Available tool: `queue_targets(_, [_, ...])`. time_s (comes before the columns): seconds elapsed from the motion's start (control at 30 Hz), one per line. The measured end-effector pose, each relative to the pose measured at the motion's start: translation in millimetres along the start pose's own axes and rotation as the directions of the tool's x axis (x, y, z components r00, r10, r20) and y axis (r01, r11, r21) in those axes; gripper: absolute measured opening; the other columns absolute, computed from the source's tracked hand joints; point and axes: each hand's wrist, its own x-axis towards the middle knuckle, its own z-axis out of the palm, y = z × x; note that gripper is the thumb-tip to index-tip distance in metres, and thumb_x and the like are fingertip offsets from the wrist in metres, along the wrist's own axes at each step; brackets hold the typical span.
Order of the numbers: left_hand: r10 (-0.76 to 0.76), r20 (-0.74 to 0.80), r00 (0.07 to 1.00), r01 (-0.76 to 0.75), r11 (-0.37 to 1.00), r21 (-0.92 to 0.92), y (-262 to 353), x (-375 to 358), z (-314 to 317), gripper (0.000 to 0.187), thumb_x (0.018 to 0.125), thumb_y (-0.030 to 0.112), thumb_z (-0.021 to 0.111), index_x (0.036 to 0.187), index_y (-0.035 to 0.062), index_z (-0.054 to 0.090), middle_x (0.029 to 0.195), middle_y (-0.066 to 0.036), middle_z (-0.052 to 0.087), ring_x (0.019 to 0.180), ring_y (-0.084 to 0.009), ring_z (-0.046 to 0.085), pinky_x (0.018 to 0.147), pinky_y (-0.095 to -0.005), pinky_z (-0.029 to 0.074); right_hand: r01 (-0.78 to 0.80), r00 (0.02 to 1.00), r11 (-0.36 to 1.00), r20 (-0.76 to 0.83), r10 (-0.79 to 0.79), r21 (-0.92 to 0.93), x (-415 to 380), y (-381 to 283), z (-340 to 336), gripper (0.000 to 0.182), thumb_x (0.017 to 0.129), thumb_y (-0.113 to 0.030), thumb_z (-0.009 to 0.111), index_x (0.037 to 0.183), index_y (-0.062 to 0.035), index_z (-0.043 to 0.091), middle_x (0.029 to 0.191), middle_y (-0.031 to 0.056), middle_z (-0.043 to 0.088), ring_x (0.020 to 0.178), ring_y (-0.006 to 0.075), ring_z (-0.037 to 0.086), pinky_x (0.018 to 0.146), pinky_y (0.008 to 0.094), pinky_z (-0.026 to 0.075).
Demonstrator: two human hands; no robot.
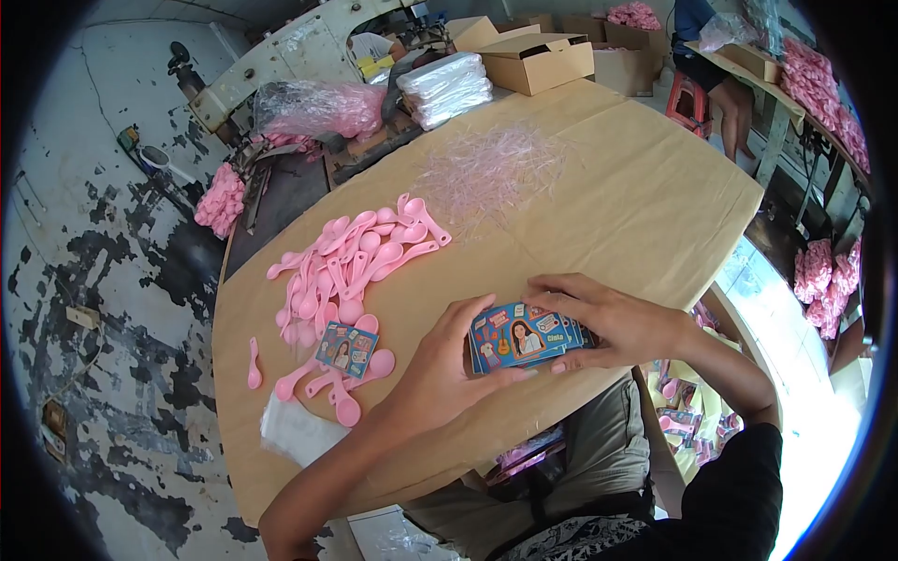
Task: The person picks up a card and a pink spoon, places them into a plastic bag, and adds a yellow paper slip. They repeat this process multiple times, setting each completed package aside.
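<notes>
Both hands close on a stack of cards (524,338) near the table's (636,196) front edge; the stack lies fanned, its long axis running left to right across the view, the printed faces up (a portrait shows on the top card). The left hand (440,369) grips the stack's left end, thumb along its near edge; the right hand (613,318) curls over the right end from above, fingers on the far edge and thumb below. The cards sit between the two palms, touching both. A single card (346,348) lies well left of the stack on a heap of pink spoons (351,266); beyond it, clear strips (486,173) lie scattered.
</notes>
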Motion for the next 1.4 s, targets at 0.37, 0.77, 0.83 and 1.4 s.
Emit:
queue_targets(0.37, [-0.224, -0.096, 0.970, 0.156, 0.874, -0.461, -6, -12, 24, 0.079, 0.094, 0.034, 0.057, 0.148, -0.0069, 0.015, 0.153, -0.022, 0.020, 0.143, -0.0273, 0.020, 0.115, -0.0376, 0.024, -0.108, 0.986, 0.991, -0.115, 0.117, 0.082, -11, -9, 3, 0.102, 0.085, -0.042, 0.069, 0.149, 0.0044, 0.004, 0.151, 0.0322, 0.014, 0.142, 0.0437, 0.019, 0.116, 0.0432, 0.022])
queue_targets(0.77, [-0.392, -0.138, 0.909, 0.071, 0.473, -0.878, 16, -6, 39, 0.071, 0.100, 0.040, 0.038, 0.147, -0.0086, 0.018, 0.151, -0.015, 0.028, 0.141, -0.0223, 0.025, 0.116, -0.0331, 0.017, -0.173, 0.933, 0.954, -0.269, 0.238, 0.243, 14, -22, 43, 0.085, 0.094, -0.038, 0.059, 0.147, 0.0077, 0.009, 0.148, 0.0337, 0.015, 0.140, 0.0454, 0.021, 0.113, 0.0450, 0.026])
queue_targets(0.83, [-0.439, -0.137, 0.888, 0.194, 0.628, -0.754, 16, 1, 40, 0.074, 0.099, 0.038, 0.046, 0.147, -0.0098, 0.016, 0.151, -0.016, 0.028, 0.140, -0.0230, 0.027, 0.116, -0.0339, 0.019, -0.153, 0.946, 0.975, -0.260, 0.192, 0.163, 24, -31, 46, 0.088, 0.091, -0.035, 0.065, 0.147, 0.0072, 0.011, 0.147, 0.0327, 0.019, 0.139, 0.0449, 0.025, 0.112, 0.0458, 0.028])
queue_targets(1.4, [-0.148, -0.407, 0.901, 0.213, 0.970, 0.120, -48, -80, -172, 0.041, 0.087, 0.020, 0.068, 0.122, 0.0008, 0.061, 0.115, -0.008, 0.064, 0.101, -0.0177, 0.058, 0.093, -0.0349, 0.045, 0.133, 0.991, 0.985, -0.002, -0.134, -0.106, 107, -72, -1, 0.049, 0.084, -0.028, 0.071, 0.123, -0.0018, 0.056, 0.123, 0.0192, 0.057, 0.117, 0.0364, 0.052, 0.099, 0.0439, 0.042])
